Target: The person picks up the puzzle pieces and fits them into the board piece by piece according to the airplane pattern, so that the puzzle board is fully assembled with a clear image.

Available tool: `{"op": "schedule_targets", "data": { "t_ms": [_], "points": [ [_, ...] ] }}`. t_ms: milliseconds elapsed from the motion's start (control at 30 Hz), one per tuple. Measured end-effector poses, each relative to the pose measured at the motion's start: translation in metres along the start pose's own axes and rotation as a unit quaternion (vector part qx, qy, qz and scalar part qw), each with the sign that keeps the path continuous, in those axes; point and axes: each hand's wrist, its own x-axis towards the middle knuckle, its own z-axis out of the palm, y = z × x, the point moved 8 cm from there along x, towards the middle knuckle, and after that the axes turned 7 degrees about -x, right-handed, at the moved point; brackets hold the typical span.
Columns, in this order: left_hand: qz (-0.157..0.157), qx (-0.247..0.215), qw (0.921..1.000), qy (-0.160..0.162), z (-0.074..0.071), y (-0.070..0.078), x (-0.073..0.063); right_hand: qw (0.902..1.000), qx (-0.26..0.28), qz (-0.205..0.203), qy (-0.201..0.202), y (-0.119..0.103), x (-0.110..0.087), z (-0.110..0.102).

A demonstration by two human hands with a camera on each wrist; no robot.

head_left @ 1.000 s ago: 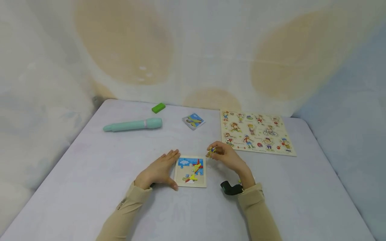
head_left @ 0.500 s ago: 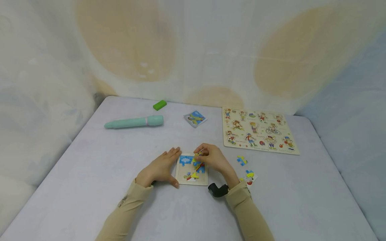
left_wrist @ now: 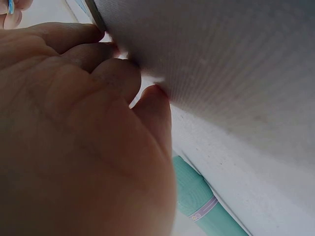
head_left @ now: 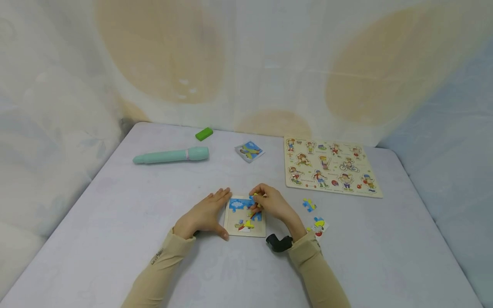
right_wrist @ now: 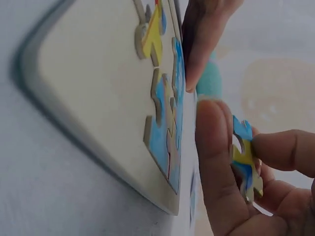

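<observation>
A small wooden puzzle board [head_left: 235, 229] lies in front of me, its top and right side partly filled with blue-sky and red-and-yellow pieces. My left hand [head_left: 206, 216] rests along its left edge, fingers spread out and straight, thumb by the lower corner. Over the upper right corner, my right hand [head_left: 271, 201] pinches a blue and yellow puzzle piece [right_wrist: 243, 156] between thumb and fingers; the right wrist view shows it raised off the board. Loose puzzle pieces, one blue and yellow [head_left: 309, 205], lie to the right beyond my right wrist.
A larger peg puzzle board [head_left: 331, 169] with child figures lies at the back right. Behind the small board is an airplane picture card [head_left: 249, 152]. A mint-green tube-shaped object [head_left: 171, 155] and a green block [head_left: 204, 134] lie at the back left.
My right hand has moved left from beside the board to over its upper right corner, carrying the piece, which has since turned in the fingers. My left hand stays at the board's edge.
</observation>
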Motion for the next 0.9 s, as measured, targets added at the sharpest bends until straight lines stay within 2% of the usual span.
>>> {"op": "schedule_targets", "data": {
  "t_ms": [167,267,500,900],
  "points": [
    [-0.002,-0.004,1.0000,-0.001,0.000,0.001,-0.001,0.9988,-0.036,0.016,0.029,0.003,0.001,-0.003],
    [0.000,-0.006,1.0000,0.000,-0.001,0.002,-0.001,0.9983,-0.056,0.011,0.015,0.003,0.002,0.000],
    [0.004,-0.001,1.0000,0.000,-0.001,0.001,0.000,0.9958,-0.086,-0.027,-0.020,-0.001,0.003,0.010],
    [-0.002,0.011,0.9999,-0.004,-0.002,0.002,0.000,0.9858,-0.158,-0.055,-0.017,-0.006,0.002,0.015]
  ]
}}
